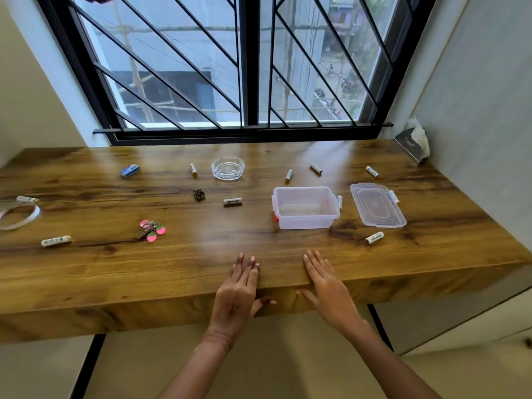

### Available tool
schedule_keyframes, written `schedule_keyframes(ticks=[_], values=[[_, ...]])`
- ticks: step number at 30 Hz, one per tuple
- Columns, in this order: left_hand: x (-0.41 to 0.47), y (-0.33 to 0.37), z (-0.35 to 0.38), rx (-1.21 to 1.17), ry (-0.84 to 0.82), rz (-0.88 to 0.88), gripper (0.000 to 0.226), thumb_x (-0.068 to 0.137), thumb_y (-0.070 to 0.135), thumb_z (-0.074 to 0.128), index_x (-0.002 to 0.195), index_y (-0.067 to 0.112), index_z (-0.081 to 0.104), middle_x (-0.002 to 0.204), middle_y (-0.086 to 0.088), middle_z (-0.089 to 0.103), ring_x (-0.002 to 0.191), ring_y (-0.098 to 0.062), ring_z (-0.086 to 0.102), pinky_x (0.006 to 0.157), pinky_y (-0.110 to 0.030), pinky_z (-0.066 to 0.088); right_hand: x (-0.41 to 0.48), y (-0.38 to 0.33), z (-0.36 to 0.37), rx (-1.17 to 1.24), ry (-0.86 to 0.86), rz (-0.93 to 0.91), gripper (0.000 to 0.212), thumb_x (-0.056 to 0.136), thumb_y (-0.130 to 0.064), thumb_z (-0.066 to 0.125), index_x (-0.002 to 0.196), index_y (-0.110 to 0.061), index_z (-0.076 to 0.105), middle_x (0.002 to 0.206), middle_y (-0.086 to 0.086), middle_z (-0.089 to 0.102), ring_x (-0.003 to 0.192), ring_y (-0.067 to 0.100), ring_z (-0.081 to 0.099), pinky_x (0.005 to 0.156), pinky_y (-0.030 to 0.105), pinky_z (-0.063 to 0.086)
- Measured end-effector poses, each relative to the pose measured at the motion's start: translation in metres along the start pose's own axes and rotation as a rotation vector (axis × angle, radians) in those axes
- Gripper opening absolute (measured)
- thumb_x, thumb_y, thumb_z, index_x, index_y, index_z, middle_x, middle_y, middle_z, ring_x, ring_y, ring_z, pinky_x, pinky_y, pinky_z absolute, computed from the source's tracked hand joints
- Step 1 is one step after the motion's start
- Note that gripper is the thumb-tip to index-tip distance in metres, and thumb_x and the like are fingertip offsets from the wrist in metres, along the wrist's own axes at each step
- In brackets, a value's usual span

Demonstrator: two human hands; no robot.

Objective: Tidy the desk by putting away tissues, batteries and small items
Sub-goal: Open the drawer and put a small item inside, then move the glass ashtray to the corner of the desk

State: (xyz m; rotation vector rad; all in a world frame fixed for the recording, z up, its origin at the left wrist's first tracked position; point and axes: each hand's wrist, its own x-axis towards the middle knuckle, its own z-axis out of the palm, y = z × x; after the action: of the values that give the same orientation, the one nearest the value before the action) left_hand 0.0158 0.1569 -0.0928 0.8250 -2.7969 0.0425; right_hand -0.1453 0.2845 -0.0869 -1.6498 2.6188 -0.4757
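Fingers [248,272] of left hand [237,295] and right hand [329,292] lie straight, empty, on grained wooden desk [144,269].

single head-worn wide-angle view, close above the desk [172,269], forward and down toward the window [247,67]

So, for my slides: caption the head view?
Left hand and right hand flat on the desk edge; batteries scattered around an open plastic box.
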Motion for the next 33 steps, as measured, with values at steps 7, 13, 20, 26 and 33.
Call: schedule_keyframes(ticks=[7,13,20,26,33], values=[[0.018,-0.017,-0.024,-0.097,-0.065,-0.126,0.078,0.09,0.064,0.01,0.136,0.006,0.036,0.146,-0.012,0.037,0.143,-0.028,0.0,0.114,-0.043,0.002,0.012,-0.037,-0.023,0.167,0.033,-0.02,0.078,0.085,-0.055,0.048,0.14,-0.029,0.0,0.147,-0.015,-0.009,0.135,0.004,-0.019,0.109,0.024,0.0],[0.048,-0.044,-0.032,-0.112,0.001,-0.205,0.077,0.09,0.062,0.01,0.132,0.006,0.042,0.146,-0.014,0.037,0.142,-0.028,0.006,0.113,-0.037,-0.003,0.063,-0.066,-0.032,0.219,0.192,-0.061,0.065,0.087,-0.035,0.06,0.141,-0.017,0.029,0.15,-0.006,0.018,0.141,0.013,0.008,0.109,0.032,0.022],[0.098,-0.079,-0.035,-0.052,0.16,-0.242,0.067,0.084,0.055,0.032,0.131,0.009,0.042,0.144,-0.014,0.041,0.139,-0.029,0.02,0.115,-0.043,0.016,0.145,-0.079,-0.033,0.279,0.259,-0.187,0.058,0.084,-0.022,0.065,0.136,-0.009,0.041,0.147,0.005,0.035,0.14,0.016,0.019,0.11,0.034,0.025],[0.162,-0.111,-0.038,-0.158,0.119,-0.317,0.071,0.092,0.048,0.04,0.147,0.009,0.017,0.157,-0.009,0.004,0.138,-0.021,-0.016,0.112,-0.033,-0.009,0.232,-0.079,-0.035,0.44,0.1,-0.11,0.064,0.087,-0.023,0.063,0.141,-0.008,0.032,0.15,0.006,0.031,0.14,0.017,0.025,0.109,0.021,0.02],[0.23,-0.147,-0.017,-0.282,-0.174,-0.422,0.093,0.087,0.057,0.045,0.147,0.005,-0.002,0.157,-0.011,-0.004,0.145,-0.023,-0.005,0.118,-0.032,0.001,0.322,-0.065,-0.011,0.491,-0.185,0.038,0.068,0.076,-0.026,0.073,0.134,-0.011,0.04,0.133,0.009,0.051,0.121,0.023,0.047,0.095,0.024,0.035]])
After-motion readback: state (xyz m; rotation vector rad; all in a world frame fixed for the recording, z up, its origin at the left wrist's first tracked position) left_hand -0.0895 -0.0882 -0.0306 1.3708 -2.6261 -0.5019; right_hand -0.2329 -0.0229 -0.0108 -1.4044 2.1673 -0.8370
